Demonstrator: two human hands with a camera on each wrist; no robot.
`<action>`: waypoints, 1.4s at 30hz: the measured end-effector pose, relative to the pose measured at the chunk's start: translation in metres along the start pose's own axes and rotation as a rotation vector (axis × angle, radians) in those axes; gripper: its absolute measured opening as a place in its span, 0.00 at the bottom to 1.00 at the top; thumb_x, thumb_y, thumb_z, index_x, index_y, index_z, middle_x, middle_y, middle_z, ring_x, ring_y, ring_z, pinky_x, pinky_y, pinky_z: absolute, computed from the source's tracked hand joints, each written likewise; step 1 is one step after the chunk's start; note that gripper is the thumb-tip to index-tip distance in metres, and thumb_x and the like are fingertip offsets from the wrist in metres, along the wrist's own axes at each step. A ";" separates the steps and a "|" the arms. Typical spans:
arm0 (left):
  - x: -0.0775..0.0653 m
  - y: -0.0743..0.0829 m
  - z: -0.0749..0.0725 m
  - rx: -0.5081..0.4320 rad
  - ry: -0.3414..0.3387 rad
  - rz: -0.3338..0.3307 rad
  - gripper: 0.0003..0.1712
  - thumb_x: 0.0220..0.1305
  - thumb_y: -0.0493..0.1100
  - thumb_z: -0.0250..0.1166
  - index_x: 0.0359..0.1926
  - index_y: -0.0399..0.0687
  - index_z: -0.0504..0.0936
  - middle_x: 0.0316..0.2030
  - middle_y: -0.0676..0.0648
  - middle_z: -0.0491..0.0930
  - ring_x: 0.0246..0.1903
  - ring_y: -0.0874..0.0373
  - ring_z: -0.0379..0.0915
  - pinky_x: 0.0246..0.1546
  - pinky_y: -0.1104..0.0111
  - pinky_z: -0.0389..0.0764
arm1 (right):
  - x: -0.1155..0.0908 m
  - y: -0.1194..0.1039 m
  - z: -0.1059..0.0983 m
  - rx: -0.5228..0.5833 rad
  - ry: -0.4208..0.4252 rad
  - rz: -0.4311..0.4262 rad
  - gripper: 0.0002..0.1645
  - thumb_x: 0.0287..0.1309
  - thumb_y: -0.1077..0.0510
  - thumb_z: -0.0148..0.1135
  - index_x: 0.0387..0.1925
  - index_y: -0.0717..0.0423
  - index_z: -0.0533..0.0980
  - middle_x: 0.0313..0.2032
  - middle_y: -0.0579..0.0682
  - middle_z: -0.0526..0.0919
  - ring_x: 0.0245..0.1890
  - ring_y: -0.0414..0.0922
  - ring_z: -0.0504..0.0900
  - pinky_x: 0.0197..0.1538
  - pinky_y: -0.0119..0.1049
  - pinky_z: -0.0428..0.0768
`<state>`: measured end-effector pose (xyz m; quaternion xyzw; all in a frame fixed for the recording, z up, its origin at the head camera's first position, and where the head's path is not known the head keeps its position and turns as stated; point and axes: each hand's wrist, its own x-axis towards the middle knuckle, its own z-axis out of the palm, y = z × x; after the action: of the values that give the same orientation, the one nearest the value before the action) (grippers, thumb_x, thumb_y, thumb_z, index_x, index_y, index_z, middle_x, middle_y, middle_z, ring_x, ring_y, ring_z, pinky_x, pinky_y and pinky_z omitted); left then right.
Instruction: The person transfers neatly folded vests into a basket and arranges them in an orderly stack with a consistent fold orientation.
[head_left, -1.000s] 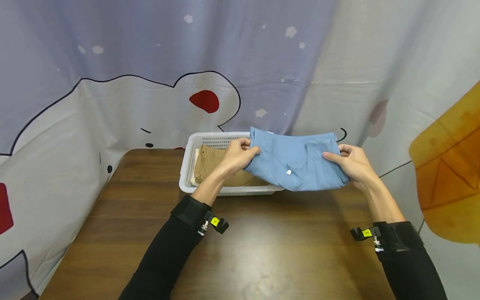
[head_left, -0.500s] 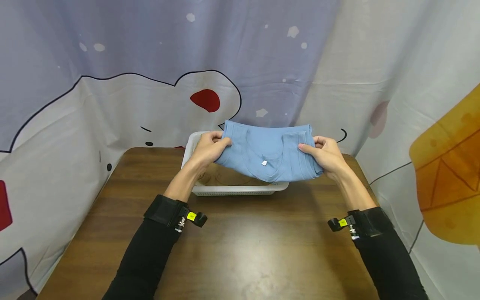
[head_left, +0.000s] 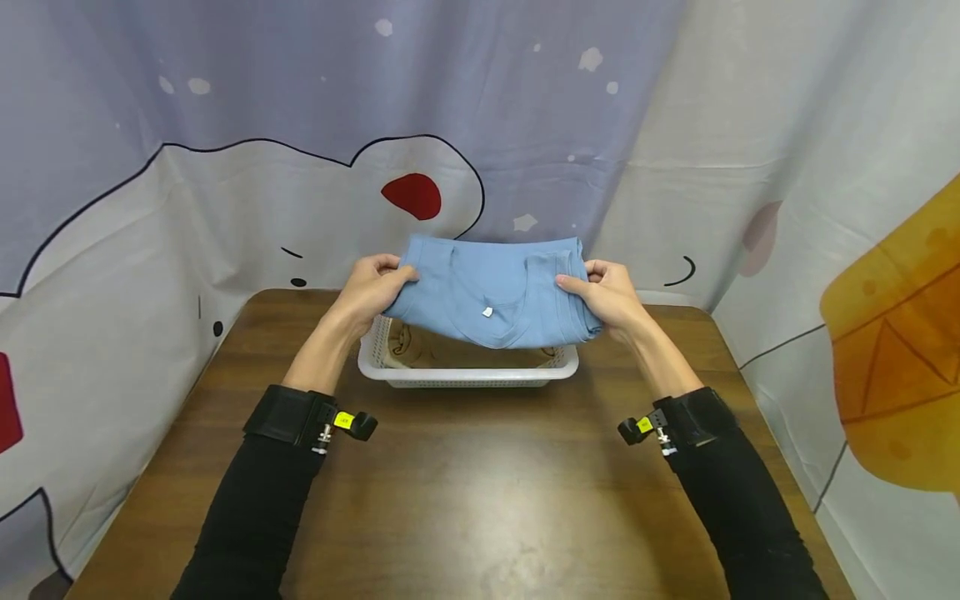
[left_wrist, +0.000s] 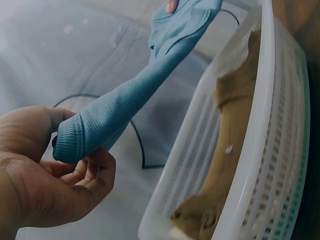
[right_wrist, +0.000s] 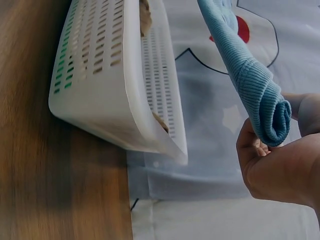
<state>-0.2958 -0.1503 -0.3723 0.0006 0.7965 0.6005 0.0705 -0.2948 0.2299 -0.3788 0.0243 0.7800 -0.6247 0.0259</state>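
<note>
A folded light blue ribbed top (head_left: 487, 292) with a small white tag at its neckline is held up above the white plastic basket (head_left: 468, 377). My left hand (head_left: 372, 292) pinches its left end, thumb on the near face and fingers behind. At the other end my right hand (head_left: 609, 293) grips the folded edge the same way. Below the blue top, a folded brown garment (left_wrist: 231, 130) lies in the basket, partly hidden in the head view. The right wrist view shows the rolled end of the blue top (right_wrist: 272, 117) between thumb and fingers, beside the basket's rim.
The basket stands at the far edge of a brown wooden table (head_left: 480, 483). Behind it hangs a printed curtain (head_left: 315, 75) with cartoon shapes, which continues along both sides. Each wrist carries a black strap with a small camera (head_left: 364, 426).
Both hands have carried the blue top leftward and slightly up, from the basket's right side to over its middle. The grip at both ends stays the same.
</note>
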 end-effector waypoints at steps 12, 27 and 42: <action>0.011 -0.018 -0.013 0.035 -0.016 -0.074 0.29 0.81 0.47 0.65 0.70 0.31 0.78 0.80 0.35 0.69 0.76 0.44 0.66 0.81 0.51 0.71 | 0.022 0.012 0.025 -0.121 -0.009 0.027 0.16 0.74 0.53 0.76 0.46 0.62 0.81 0.35 0.45 0.86 0.33 0.38 0.86 0.38 0.30 0.87; 0.027 -0.048 0.006 0.255 0.088 -0.054 0.25 0.72 0.44 0.65 0.22 0.53 0.60 0.20 0.57 0.51 0.25 0.59 0.51 0.30 0.66 0.60 | 0.038 0.033 0.049 -0.528 0.090 -0.019 0.34 0.72 0.51 0.76 0.20 0.47 0.59 0.22 0.42 0.57 0.30 0.45 0.65 0.36 0.39 0.69; 0.030 -0.055 0.027 0.512 0.104 -0.041 0.28 0.76 0.45 0.66 0.21 0.51 0.60 0.20 0.54 0.52 0.25 0.57 0.54 0.29 0.65 0.60 | 0.033 0.040 0.070 -0.774 0.030 -0.053 0.37 0.72 0.57 0.71 0.16 0.47 0.54 0.18 0.40 0.51 0.21 0.41 0.57 0.27 0.34 0.62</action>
<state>-0.3175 -0.1368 -0.4355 -0.0285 0.9249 0.3771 0.0390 -0.3239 0.1701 -0.4351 0.0017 0.9588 -0.2841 0.0057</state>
